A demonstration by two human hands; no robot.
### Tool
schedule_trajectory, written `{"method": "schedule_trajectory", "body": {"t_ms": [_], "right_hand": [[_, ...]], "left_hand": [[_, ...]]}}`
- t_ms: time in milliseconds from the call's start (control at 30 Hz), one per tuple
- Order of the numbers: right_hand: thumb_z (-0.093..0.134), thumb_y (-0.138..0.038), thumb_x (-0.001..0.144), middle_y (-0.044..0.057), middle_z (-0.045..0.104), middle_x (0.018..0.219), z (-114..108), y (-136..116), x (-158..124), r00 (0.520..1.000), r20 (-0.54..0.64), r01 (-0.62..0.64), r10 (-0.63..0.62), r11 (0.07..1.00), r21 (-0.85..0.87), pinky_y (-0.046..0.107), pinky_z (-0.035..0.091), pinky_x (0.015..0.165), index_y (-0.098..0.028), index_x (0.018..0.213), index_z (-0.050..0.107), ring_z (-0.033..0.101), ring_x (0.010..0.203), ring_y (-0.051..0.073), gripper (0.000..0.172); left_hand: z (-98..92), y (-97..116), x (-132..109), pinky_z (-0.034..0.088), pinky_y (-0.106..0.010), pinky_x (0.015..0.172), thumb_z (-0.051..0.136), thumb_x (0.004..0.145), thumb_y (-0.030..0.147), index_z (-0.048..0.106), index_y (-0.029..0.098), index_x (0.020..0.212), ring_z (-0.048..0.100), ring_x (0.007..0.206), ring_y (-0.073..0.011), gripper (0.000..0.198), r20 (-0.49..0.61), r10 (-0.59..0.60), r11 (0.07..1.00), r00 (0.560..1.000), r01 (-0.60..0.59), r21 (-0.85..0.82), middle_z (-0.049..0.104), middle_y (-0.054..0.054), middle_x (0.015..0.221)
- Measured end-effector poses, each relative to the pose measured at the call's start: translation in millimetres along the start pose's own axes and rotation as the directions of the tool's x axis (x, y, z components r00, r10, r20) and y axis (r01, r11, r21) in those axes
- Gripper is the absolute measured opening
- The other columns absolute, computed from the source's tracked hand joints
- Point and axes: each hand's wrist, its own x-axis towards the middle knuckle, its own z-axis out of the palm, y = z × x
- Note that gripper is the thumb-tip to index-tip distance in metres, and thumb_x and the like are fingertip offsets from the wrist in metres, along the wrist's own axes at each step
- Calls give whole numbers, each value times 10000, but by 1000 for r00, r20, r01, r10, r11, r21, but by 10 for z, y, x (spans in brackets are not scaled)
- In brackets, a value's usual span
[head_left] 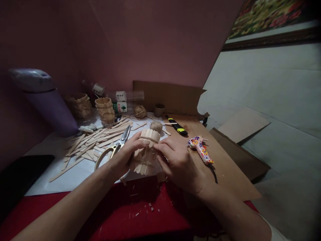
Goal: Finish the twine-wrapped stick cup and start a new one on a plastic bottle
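My left hand [130,148] clasps a pale, twine-bound wooden-stick cylinder [145,155], my right hand [177,161] half-curled against its three-o'clock side, grip unclear.

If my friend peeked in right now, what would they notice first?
Probably the little stick cup in the middle, held by the left hand with the right hand at its side. Next might be the flowery glue gun, bright on the brown cardboard to the right, and the big purple bottle at the far left.
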Motion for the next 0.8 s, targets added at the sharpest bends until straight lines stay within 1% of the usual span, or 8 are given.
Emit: {"method": "schedule_trajectory", "body": {"t_ms": [100, 267, 400, 533, 667, 800], "right_hand": [[479, -110, 941, 105, 675, 884, -4, -6, 1, 1000, 4, -4, 4, 1000, -27, 341, 551, 729, -114, 930, 680, 636, 809, 203, 201], [476, -112, 939, 103, 682, 900, -1, 6, 2, 1000, 6, -10, 11, 998, -57, 328, 537, 721, -114, 937, 686, 641, 814, 200, 210], [482, -106, 925, 110, 685, 910, 0, 7, 0, 1000, 14, -3, 4, 998, -62, 321, 527, 690, -104, 957, 690, 642, 799, 203, 211], [488, -127, 942, 95, 681, 894, -1, -14, -3, 1000, 13, 0, 1, 997, -74, 306, 506, 678, -122, 944, 688, 627, 776, 185, 200], [480, -118, 939, 86, 664, 859, -2, -27, 2, 1000, 4, 4, -4, 998, -69, 304, 501, 668, -123, 925, 675, 605, 752, 179, 196], [475, -94, 920, 94, 664, 877, 13, -19, 8, 1000, -11, 7, -7, 1000, -26, 314, 524, 696, -121, 928, 666, 619, 790, 188, 193]], "left_hand": [[6, 7, -5, 507, -254, 636, 683, 787, 273, 610, 230, 1117, 614, 697, -146, 341, -2, 4, 1000, 1000, -4, 20, 688, -14, 945], [60, 25, -18, 489, -249, 619, 707, 756, 316, 599, 211, 1074, 614, 718, -163, 352, -65, 29, 996, 997, -24, 85, 686, -25, 938], [89, 38, -23, 490, -245, 638, 748, 735, 330, 585, 207, 1109, 619, 755, -166, 426, -58, 49, 992, 997, -42, 116, 682, -37, 967], [75, 32, -27, 485, -244, 616, 756, 733, 353, 587, 194, 1119, 616, 730, -166, 450, -52, 23, 992, 998, -16, 123, 670, -36, 922], [72, 17, -26, 485, -237, 605, 781, 681, 297, 595, 197, 1089, 611, 709, -157, 459, -70, 29, 988, 997, -18, 150, 672, -29, 918], [61, -12, -6, 492, -243, 612, 741, 670, 254, 601, 197, 1112, 625, 717, -167, 467, -112, 56, 981, 992, -33, 193, 691, -34, 947]]}}
